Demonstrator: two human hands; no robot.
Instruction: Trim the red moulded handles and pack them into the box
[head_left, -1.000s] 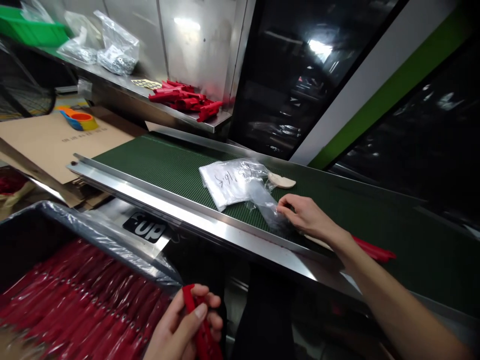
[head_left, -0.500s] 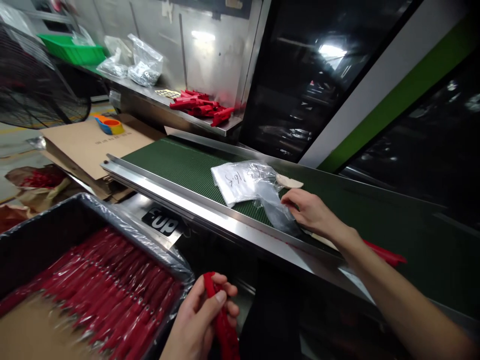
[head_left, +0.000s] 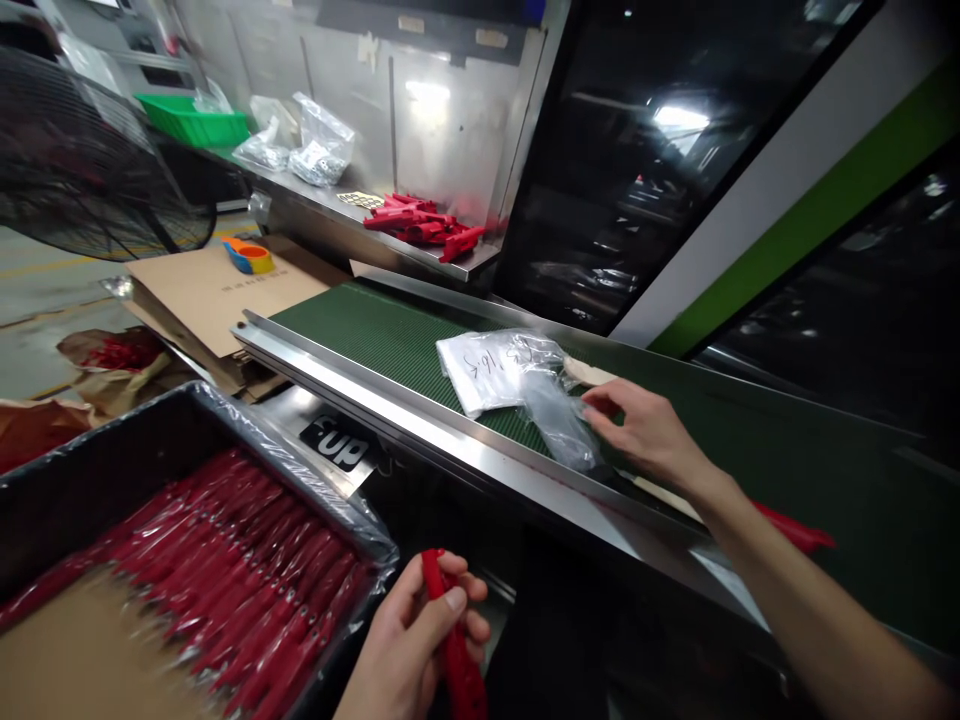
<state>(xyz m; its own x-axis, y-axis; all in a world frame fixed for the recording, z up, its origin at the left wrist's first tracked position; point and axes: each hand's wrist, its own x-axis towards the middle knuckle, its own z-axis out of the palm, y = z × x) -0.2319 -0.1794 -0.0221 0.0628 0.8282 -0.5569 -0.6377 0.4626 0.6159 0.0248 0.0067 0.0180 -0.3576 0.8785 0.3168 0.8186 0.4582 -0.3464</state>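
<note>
My left hand (head_left: pixel 416 640) grips a long red plastic part (head_left: pixel 454 645) over the edge of a black bin. My right hand (head_left: pixel 649 435) rests above the green conveyor belt (head_left: pixel 390 340), fingers apart and holding nothing. Its fingertips are right beside a clear plastic bag (head_left: pixel 559 420). That bag lies against a folded white bag with handwriting (head_left: pixel 487 370). A beige curved piece (head_left: pixel 589 372) sits just beyond them. Another red part (head_left: pixel 795 527) lies on the belt, partly hidden by my right forearm.
A plastic-lined black bin (head_left: pixel 187 450) holds rows of red parts on cardboard. A steel rail (head_left: pixel 420 430) runs along the belt. Behind stands a steel shelf (head_left: pixel 427 262) with red parts and bagged metal hardware (head_left: pixel 321 155). A fan (head_left: pixel 90 160) and cardboard sheet (head_left: pixel 225 295) lie left.
The whole view has shifted, with the scene sliding right and the shelf and fan showing more. My right hand has drawn slightly off the clear bag. My left hand still has the red part.
</note>
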